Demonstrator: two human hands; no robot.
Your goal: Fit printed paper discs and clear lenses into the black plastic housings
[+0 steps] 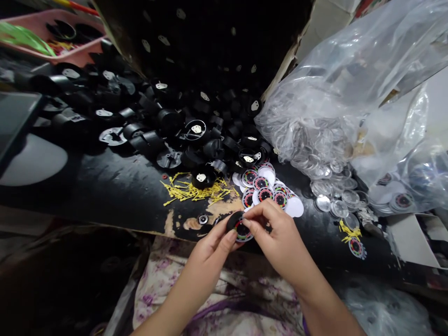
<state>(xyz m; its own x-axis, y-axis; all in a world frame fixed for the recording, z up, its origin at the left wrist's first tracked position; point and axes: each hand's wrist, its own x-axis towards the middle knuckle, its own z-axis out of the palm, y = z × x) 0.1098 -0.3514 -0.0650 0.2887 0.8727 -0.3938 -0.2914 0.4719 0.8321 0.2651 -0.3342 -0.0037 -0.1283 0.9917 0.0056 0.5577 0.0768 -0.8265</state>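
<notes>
My left hand grips a black round gauge housing at the table's front edge. A printed dial disc, black with red and green marks, sits at the housing's face. The fingers of my right hand are pinched at the dial's right upper side; whether they hold some small part is hidden. Just beyond my hands lies a pile of similar printed dials, some turned white side up. Thin yellow pointers are heaped to the left of them, with one black housing among them.
Many black housings cover the back and spill from a large dark box. Clear round covers lie at right under a plastic bag. A pink basket stands at back left, a white box at far right.
</notes>
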